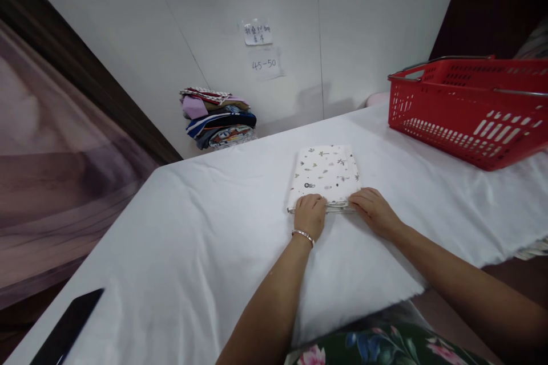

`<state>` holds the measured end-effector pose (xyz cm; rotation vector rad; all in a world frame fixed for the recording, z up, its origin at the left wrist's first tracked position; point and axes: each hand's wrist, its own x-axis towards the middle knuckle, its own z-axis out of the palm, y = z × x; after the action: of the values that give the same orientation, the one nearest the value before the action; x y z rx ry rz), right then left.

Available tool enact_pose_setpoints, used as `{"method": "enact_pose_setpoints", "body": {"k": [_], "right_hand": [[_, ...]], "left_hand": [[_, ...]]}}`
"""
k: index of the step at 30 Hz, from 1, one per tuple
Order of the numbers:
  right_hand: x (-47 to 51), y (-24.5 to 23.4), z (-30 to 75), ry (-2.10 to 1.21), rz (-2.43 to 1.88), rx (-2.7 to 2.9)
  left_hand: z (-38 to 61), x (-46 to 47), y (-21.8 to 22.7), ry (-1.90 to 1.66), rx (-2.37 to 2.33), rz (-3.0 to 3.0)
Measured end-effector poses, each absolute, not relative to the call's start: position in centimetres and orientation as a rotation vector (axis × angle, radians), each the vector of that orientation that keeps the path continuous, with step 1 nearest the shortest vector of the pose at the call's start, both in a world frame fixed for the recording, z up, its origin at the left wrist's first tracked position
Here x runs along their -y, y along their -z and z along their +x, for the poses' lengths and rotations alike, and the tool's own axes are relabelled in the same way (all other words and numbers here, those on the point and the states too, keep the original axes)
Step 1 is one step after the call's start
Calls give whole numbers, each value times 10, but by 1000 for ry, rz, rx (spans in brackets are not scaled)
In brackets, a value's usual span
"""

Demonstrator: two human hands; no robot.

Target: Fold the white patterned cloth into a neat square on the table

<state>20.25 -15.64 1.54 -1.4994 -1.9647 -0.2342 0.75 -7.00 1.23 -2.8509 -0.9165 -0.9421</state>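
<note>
Head view, folded cloth (324, 168): white with small printed motifs, flat on the white-covered table (171, 251), layered edge facing the person.
Left hand (310, 215): partly curled over the near edge (a bracelet (303, 236) circles the wrist); thumb hidden, so gripping or pressing, I cannot tell.
Right hand (373, 211): fingers bunched at the near right corner, touching; a pinch cannot be confirmed.
Spacing: hands apart along one edge, probably to keep the layers even.
Red basket (454, 104): on the table's right, perhaps leaving working room.
Fabric stack (220, 120): beyond the far edge, against the wall (363, 28).
</note>
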Motion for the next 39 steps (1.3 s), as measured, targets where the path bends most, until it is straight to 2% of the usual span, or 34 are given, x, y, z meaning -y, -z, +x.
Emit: {"method": "enact_pose_setpoints", "body": {"k": [7, 16, 39], "right_hand": [[155, -14, 203, 210, -1507, 1955], [154, -14, 202, 223, -1476, 1976], [157, -18, 197, 238, -1497, 2061]], "left_hand": [[16, 84, -14, 952, 708, -2826], [29, 77, -7, 762, 804, -2861], [28, 74, -6, 815, 741, -2929]]}}
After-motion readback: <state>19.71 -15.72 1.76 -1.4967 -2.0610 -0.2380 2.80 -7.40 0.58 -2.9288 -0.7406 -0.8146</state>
